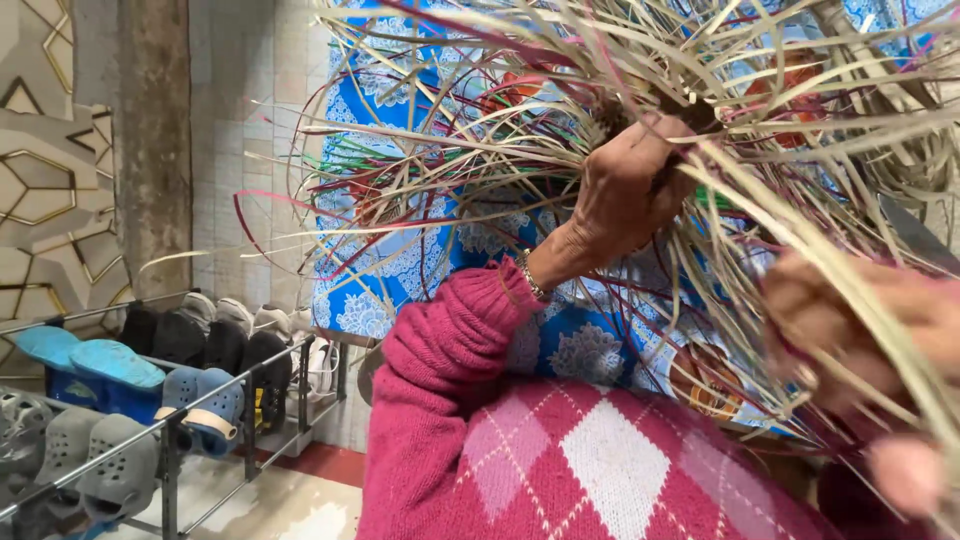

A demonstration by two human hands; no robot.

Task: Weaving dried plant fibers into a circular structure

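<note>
My left hand is raised in front of me, closed around the gathered centre of a large bundle of dry reed strips. The strips are mostly pale straw, with some dyed red, green and purple, and they fan out in all directions. A pink knitted sleeve and a metal bracelet cover that wrist. My right hand is blurred at the right edge, low among the hanging strips and touching them. I cannot make out its grip.
A blue cloth with white floral print hangs behind the bundle. At lower left a metal shoe rack holds several sandals and clogs. Tiled wall and a patterned panel stand behind it.
</note>
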